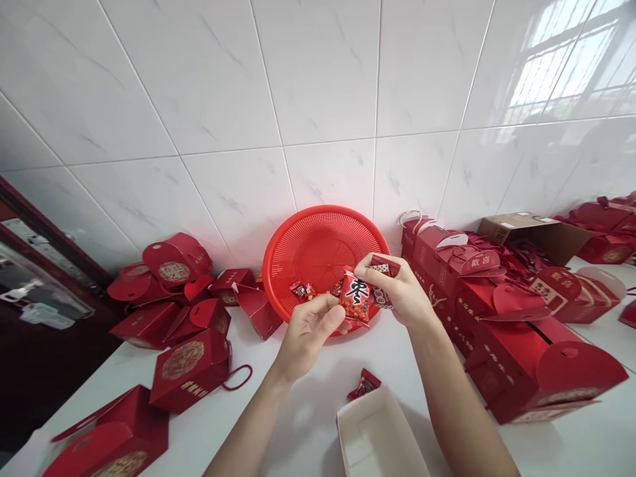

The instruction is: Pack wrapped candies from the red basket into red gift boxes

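Observation:
Between my two hands is a red candy packet [356,296] printed with a large dark character. Thumb and fingers of my left hand [312,331] pinch its lower left side. My right hand [400,288] is closed near the packet's top right edge, and it also holds a second, darker red packet [383,266] with a dotted pattern. Both hands are over the front of a red plastic basket [275,265], where a few small wrapped candies [301,289] lie. Nearer to me stands an open white box [380,430], with one red wrapped candy [364,384] beside its far corner.
Folded red gift boxes [186,371] crowd the left side of the white table [298,411]. A row of red handled boxes [527,358] lines the right, with a brown cardboard box [534,228] behind. A tiled wall [328,86] closes off the back.

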